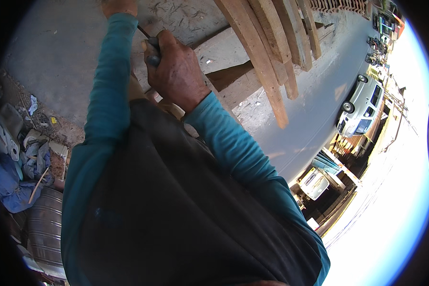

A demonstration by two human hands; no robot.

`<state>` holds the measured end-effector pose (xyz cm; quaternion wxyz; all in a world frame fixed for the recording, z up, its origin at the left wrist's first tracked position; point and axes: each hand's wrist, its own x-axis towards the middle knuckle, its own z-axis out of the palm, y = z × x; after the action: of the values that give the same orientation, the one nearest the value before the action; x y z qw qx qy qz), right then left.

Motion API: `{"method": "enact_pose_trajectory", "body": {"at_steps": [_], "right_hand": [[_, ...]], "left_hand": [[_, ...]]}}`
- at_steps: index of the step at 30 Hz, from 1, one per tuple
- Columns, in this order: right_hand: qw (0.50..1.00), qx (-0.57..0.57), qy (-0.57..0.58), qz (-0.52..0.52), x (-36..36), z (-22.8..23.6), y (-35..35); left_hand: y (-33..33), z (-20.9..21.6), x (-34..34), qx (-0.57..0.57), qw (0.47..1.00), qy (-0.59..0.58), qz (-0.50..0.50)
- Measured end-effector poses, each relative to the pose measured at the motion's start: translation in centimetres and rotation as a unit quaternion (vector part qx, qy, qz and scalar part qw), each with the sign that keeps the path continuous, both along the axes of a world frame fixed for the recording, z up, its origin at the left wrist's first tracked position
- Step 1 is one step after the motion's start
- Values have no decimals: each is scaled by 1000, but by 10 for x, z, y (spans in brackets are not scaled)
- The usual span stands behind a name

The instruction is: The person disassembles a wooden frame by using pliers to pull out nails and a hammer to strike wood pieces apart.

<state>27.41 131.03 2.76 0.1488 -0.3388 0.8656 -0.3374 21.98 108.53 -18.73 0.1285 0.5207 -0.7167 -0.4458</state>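
My right hand [178,71] is closed around the dark handle of a tool with a thin metal shaft [153,51], which looks like a screwdriver. The shaft slants up and left toward my left wrist, and its tip is hidden. At the top edge of the view, only the back part of my left hand [120,6] shows; its fingers are cut off, so what they hold or touch cannot be seen. Beside my right hand, a wooden beam [240,88] lies low, partly hidden by my arm.
Several curved wooden pieces [252,52] jut out at the upper right. Rubbish, a blue cloth bundle [9,183] and a ribbed metal drum [46,229] stand at the left. Beyond the grey road [314,114] are a silver van [362,106] and another vehicle [313,183].
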Motion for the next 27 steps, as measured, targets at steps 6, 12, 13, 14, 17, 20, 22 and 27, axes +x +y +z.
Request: {"method": "enact_pose_trajectory", "body": {"at_steps": [6, 12, 13, 14, 17, 20, 22, 27], "right_hand": [[994, 14, -104, -41, -34, 44, 29], [980, -125, -120, -100, -54, 69, 81], [960, -155, -184, -143, -49, 74, 90], [947, -207, -209, -130, -50, 72, 99], [909, -298, -256, -142, -39, 66, 114], [886, -329, -278, -174, -29, 67, 115], [861, -372, -259, -228, -22, 65, 110], [910, -329, -194, -162, -17, 52, 126]], "left_hand": [[39, 37, 9, 214, 969, 42, 113], [112, 60, 19, 40, 960, 256, 109], [116, 59, 18, 41, 960, 253, 113], [118, 58, 16, 101, 956, 242, 133], [123, 54, 7, 75, 950, 247, 175], [125, 48, 5, -2, 953, 233, 196], [124, 49, 6, 8, 959, 204, 196], [121, 55, 9, 105, 950, 231, 184]]}}
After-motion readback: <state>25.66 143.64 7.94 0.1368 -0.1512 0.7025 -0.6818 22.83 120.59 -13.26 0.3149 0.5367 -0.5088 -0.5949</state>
